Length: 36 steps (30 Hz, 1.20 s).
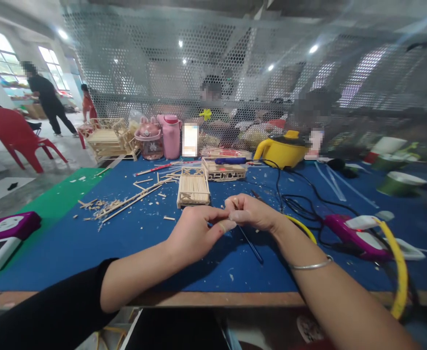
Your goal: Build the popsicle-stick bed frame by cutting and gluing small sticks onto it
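Above the blue surface (140,267), toward its near edge, the left hand (193,234) and right hand (253,211) meet at their fingertips; whether they pinch anything, I cannot tell. A small stick-built frame (194,188) sits just beyond; a slim dark rod (251,245) slants toward that edge.

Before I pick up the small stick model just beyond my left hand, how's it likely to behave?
The stick model is probably light for its size, since it's built of thin sticks. Its crossed pieces look slender, so they may snap if squeezed. It's unlikely to roll, given its boxy shape.
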Each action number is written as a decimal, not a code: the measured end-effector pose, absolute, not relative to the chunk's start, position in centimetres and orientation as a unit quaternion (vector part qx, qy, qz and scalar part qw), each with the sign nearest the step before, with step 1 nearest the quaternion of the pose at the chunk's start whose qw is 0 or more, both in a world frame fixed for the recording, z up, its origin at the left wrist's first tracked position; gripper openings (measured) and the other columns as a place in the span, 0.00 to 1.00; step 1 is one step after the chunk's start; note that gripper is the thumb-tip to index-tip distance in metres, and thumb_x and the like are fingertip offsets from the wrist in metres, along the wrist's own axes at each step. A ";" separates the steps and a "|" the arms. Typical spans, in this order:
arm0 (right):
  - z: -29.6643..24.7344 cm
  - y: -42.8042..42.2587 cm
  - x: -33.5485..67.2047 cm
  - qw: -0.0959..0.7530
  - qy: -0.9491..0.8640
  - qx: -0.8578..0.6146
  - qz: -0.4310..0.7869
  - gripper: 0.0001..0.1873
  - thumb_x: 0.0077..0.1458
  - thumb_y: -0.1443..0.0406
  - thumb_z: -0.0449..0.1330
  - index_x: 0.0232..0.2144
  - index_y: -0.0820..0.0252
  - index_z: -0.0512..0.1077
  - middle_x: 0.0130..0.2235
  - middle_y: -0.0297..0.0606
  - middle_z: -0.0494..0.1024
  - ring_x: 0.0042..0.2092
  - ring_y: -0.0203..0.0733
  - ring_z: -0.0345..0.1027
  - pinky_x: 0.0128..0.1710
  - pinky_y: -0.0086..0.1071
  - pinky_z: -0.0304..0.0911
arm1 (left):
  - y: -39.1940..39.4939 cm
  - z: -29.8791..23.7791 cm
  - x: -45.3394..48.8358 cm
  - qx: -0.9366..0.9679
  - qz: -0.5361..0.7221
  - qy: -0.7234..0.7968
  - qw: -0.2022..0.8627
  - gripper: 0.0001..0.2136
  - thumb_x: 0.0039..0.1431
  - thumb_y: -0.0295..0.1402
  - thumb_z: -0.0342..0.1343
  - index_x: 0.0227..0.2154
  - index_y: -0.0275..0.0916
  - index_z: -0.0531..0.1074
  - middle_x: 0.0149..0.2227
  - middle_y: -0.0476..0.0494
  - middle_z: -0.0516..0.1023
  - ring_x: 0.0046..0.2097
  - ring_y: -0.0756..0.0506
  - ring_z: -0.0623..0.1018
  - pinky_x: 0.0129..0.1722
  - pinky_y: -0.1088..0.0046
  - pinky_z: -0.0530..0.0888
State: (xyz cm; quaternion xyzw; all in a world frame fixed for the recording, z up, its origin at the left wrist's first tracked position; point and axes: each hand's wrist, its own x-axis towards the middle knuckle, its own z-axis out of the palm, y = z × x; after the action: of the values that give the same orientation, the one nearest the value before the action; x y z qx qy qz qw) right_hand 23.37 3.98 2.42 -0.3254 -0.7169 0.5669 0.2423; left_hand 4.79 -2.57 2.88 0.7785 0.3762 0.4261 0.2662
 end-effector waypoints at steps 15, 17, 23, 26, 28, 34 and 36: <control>3.3 4.0 23.0 0.234 -0.768 -0.369 0.468 0.22 0.34 0.58 0.70 0.14 0.61 0.61 0.16 0.23 0.58 0.21 0.27 0.46 0.21 0.26 0.43 | -2.3 1.7 3.6 0.801 0.375 0.396 0.246 0.08 0.57 0.31 0.55 0.27 0.37 0.76 0.24 0.50 0.78 0.24 0.52 0.71 0.26 0.79 0.66; 3.3 4.3 23.9 0.244 -0.763 -0.375 0.467 0.22 0.36 0.58 0.70 0.14 0.60 0.60 0.16 0.23 0.57 0.21 0.27 0.46 0.20 0.27 0.42 | -2.4 1.7 3.2 0.811 0.367 0.392 0.231 0.08 0.57 0.31 0.54 0.26 0.37 0.75 0.24 0.49 0.77 0.25 0.52 0.71 0.26 0.78 0.66; 3.0 5.0 25.9 0.313 -0.719 -0.396 0.478 0.23 0.39 0.54 0.68 0.15 0.59 0.58 0.15 0.23 0.58 0.18 0.27 0.45 0.19 0.27 0.39 | -2.1 1.4 2.8 0.817 0.353 0.380 0.251 0.11 0.60 0.30 0.49 0.31 0.38 0.77 0.28 0.47 0.79 0.29 0.50 0.75 0.31 0.76 0.70; 3.1 4.5 24.7 0.280 -0.739 -0.373 0.486 0.23 0.37 0.53 0.68 0.16 0.60 0.60 0.16 0.24 0.59 0.20 0.27 0.46 0.20 0.26 0.41 | -2.1 1.1 3.2 0.801 0.363 0.379 0.286 0.12 0.61 0.31 0.49 0.42 0.39 0.75 0.30 0.47 0.80 0.29 0.50 0.75 0.31 0.75 0.71; 3.2 4.0 23.5 0.264 -0.754 -0.362 0.480 0.23 0.37 0.53 0.69 0.15 0.60 0.60 0.17 0.23 0.57 0.21 0.27 0.46 0.20 0.26 0.42 | -2.1 1.1 3.4 0.788 0.370 0.389 0.302 0.11 0.59 0.34 0.52 0.42 0.38 0.75 0.28 0.48 0.79 0.26 0.50 0.74 0.28 0.76 0.70; 3.0 3.6 22.5 0.237 -0.778 -0.362 0.455 0.24 0.39 0.55 0.68 0.15 0.60 0.58 0.17 0.23 0.54 0.22 0.27 0.44 0.21 0.26 0.42 | -2.1 1.2 3.5 0.802 0.374 0.377 0.274 0.09 0.59 0.33 0.52 0.31 0.37 0.77 0.25 0.49 0.78 0.26 0.52 0.72 0.28 0.78 0.68; 2.9 3.7 22.8 0.223 -0.780 -0.364 0.458 0.23 0.38 0.55 0.68 0.15 0.60 0.58 0.17 0.23 0.55 0.22 0.27 0.45 0.21 0.26 0.42 | -2.1 1.3 3.4 0.815 0.362 0.363 0.271 0.09 0.59 0.30 0.51 0.30 0.37 0.76 0.26 0.49 0.78 0.27 0.52 0.72 0.28 0.78 0.67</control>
State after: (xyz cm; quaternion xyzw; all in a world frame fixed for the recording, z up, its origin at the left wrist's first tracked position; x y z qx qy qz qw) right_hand 22.79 3.70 2.95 -0.3643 -0.7795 0.4581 0.2231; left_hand 3.39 -2.10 1.29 0.8148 0.3628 0.3617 0.2715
